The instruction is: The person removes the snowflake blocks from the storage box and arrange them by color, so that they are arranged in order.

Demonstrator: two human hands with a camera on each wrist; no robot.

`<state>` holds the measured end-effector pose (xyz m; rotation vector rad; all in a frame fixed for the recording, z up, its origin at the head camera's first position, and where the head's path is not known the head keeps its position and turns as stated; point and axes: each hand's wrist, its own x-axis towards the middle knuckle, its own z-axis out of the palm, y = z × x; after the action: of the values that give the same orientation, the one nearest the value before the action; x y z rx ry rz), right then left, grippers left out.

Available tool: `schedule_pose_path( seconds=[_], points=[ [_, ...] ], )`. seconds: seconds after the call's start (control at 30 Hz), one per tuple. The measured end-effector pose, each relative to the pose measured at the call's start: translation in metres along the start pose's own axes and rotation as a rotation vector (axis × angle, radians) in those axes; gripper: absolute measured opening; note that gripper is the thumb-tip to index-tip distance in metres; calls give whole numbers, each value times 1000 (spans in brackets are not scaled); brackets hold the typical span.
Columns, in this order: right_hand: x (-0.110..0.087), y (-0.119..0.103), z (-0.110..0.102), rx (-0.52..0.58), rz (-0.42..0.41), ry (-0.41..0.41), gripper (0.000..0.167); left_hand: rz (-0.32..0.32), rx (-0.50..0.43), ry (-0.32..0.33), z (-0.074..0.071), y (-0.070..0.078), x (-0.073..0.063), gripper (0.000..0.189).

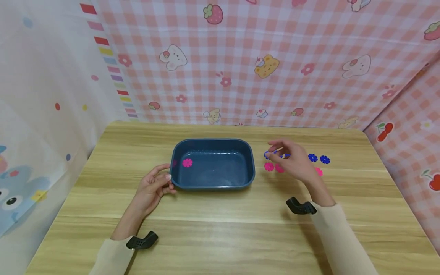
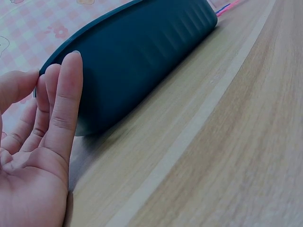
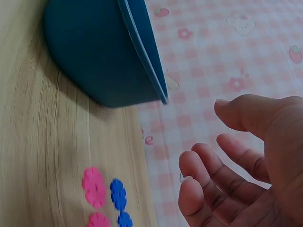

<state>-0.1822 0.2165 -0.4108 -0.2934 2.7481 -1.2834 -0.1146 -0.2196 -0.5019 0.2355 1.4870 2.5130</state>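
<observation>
A dark blue rectangular tub [image 1: 213, 187] sits on the table, with one pink notched flower-shaped disc [image 1: 187, 163] lying inside near its left end. My left hand [image 1: 154, 187] pinches the tub's left rim, thumb on top and fingers against the outer wall. To the right of the tub, my right hand [image 1: 290, 158] is held over two rows of discs, thumb and fingers apart with nothing between them. Blue discs [image 1: 312, 157] form the far row and pink discs [image 1: 269, 167] the near one; the hand hides part of both. In the right wrist view, blue discs [image 3: 118, 194] and pink discs [image 3: 94, 187] lie below the fingers.
The wood-grain table [image 1: 220, 233] ends at the back against a pink checked cloth [image 1: 220, 68] with cartoon prints. Another checked cloth [image 1: 416, 152] hangs along the right side, and a pale printed cloth [image 1: 62, 133] along the left.
</observation>
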Motion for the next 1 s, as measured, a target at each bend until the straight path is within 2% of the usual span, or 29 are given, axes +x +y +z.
schedule_pose_path(
  seconds=[0.43,0.8,1.0],
  points=[
    [9,-19,24,26,-118,-27,41,6,0,-2,0,-1,0,33],
    [13,-37,41,26,-145,-79,47,5,-2,-8,-2,-2,1,33],
    [17,-46,49,33,-200,-102,47,2,0,-5,-2,-1,1,33]
  ],
)
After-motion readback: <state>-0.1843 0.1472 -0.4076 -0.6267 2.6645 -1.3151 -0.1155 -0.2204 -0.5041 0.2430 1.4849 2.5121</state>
